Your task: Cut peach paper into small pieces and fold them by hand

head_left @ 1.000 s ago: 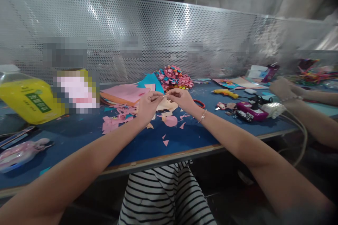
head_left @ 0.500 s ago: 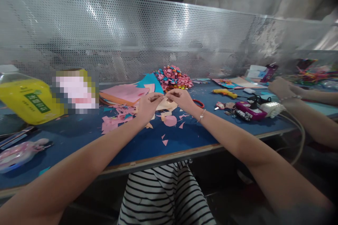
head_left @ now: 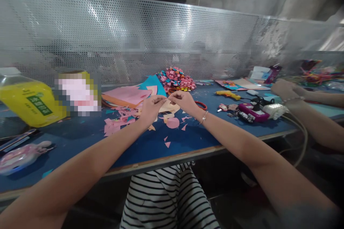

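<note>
My left hand point(head_left: 152, 106) and my right hand point(head_left: 183, 101) meet fingertip to fingertip above the blue table point(head_left: 145, 154). Both are closed in a pinch; whatever lies between the fingers is too small to make out. Under them are cream paper pieces point(head_left: 172, 107), a pink paper disc point(head_left: 172, 122) and pink paper scraps point(head_left: 114, 126). Red-handled scissors point(head_left: 201, 105) lie partly hidden behind my right wrist. Beyond my hands, a heap of folded paper pieces point(head_left: 176, 80) in pink, blue and orange rests near the mesh panel. Stacked coloured paper sheets point(head_left: 126, 94) are to its left.
A yellow-labelled bottle point(head_left: 32, 100) and a pink plastic case point(head_left: 23, 157) occupy the left. Rightward are a yellow glue gun point(head_left: 228, 94), a purple power socket point(head_left: 251, 112) with cords, and another person's hands point(head_left: 286, 91). A perforated metal panel point(head_left: 107, 35) closes the back.
Both hands keep almost the same place and pinch. The whole view has shifted very slightly; nothing on the table has visibly moved.
</note>
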`<state>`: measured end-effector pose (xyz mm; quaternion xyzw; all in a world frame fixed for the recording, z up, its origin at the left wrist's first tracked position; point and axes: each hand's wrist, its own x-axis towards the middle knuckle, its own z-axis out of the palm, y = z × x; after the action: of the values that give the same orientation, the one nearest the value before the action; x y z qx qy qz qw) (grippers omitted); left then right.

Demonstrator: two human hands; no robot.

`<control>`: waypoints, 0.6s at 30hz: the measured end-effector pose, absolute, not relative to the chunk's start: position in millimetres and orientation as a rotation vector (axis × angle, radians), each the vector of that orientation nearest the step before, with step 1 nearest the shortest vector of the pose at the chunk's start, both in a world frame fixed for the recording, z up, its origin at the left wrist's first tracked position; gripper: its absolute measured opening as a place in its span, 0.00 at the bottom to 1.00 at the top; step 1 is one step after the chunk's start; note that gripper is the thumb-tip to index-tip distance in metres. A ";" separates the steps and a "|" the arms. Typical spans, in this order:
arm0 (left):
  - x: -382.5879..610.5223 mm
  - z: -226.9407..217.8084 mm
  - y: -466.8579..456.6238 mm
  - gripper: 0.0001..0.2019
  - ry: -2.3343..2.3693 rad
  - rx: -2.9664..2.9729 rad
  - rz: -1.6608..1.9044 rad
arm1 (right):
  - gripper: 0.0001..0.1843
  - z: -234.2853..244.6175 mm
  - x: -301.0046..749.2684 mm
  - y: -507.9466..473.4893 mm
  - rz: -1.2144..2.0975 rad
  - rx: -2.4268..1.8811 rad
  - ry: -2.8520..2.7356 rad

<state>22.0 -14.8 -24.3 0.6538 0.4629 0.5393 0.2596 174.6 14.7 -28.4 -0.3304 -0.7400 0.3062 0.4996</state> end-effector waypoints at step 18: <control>20.2 -35.0 -8.8 0.08 1.093 1.626 1.484 | 0.10 -36.1 172.5 23.9 0.820 -0.794 -1.811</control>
<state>20.2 -8.8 -35.0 0.6232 0.4191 0.5689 0.3352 172.5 23.9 -36.1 -0.3254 -0.7424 0.3359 0.4797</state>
